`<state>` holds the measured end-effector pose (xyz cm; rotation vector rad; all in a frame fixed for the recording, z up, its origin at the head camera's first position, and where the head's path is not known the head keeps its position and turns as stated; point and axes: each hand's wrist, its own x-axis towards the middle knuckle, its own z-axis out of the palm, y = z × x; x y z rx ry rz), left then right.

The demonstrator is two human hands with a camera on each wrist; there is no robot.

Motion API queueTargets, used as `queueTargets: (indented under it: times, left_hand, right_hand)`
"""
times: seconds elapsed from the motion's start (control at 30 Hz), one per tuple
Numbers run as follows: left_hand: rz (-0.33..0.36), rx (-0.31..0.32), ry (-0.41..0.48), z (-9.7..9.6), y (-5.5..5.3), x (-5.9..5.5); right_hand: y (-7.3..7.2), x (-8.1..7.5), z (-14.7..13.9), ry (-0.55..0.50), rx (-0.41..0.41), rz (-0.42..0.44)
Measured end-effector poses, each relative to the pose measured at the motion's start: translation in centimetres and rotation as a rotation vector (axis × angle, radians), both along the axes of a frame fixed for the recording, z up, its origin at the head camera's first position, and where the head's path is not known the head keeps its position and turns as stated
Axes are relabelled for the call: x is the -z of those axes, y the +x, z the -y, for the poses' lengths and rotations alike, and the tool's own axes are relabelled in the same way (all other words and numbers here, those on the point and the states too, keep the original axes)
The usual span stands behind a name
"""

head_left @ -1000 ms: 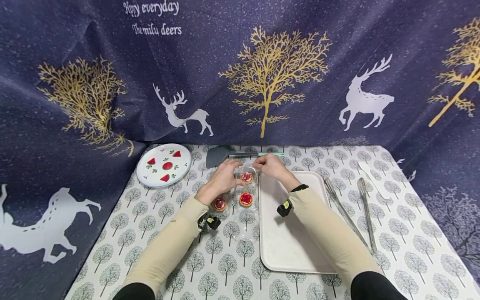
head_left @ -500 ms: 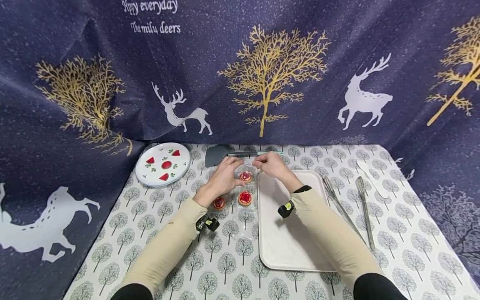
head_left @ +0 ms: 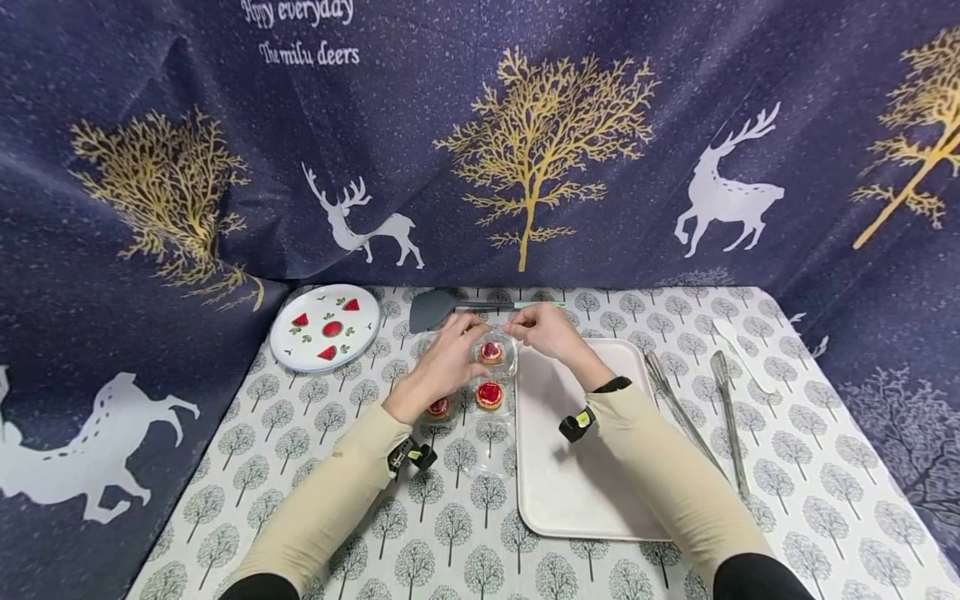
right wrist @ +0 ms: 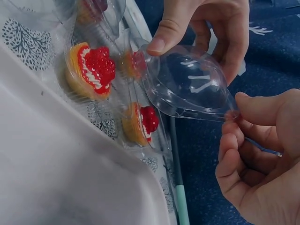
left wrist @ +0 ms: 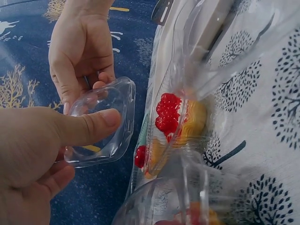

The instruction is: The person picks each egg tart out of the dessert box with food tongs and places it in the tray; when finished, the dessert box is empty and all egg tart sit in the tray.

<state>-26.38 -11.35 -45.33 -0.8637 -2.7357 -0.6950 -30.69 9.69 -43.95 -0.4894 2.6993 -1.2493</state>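
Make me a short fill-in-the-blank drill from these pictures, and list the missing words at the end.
1. The left hand and right hand both hold a lid made of clear ____.
2. The topping on the tarts is mostly ____ in colour.
3. The rectangular tray lies on the person's ____ side of the tarts.
4. The tablecloth is printed all over with ____.

Missing words: plastic; red; right; trees.
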Motion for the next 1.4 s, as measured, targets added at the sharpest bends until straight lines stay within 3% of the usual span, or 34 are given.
queueTargets:
  times: [0.37,0.57,0.73,0.83,1.4]
  left_hand:
    - [-0.143,0.083,0.044,0.4,0.7,0.3]
    - [-0.218,0.125,0.051,0.5,1.2,0.4]
    - [-0.264,0.127,0.044,0.7,1.7,0.4]
    - [-0.27,0.122,0.032,0.8,1.9,0.3]
    - [-0.339,0.164,0.053,0.5,3.4,0.0]
  right_hand:
    - [1.2,0.3,-0.3,-0.107,-0.034,0.044]
    - [1.9,0.6,-0.6,-0.246,-0.056,0.255]
    - [2.1,0.9,-1.1,-0.38,-0.114,0.469]
    - [2.3,1.0,-1.3,-0.411,-0.14,0.555]
    - [3.8,2.2,-2.2,-0.457,-0.329,0.772]
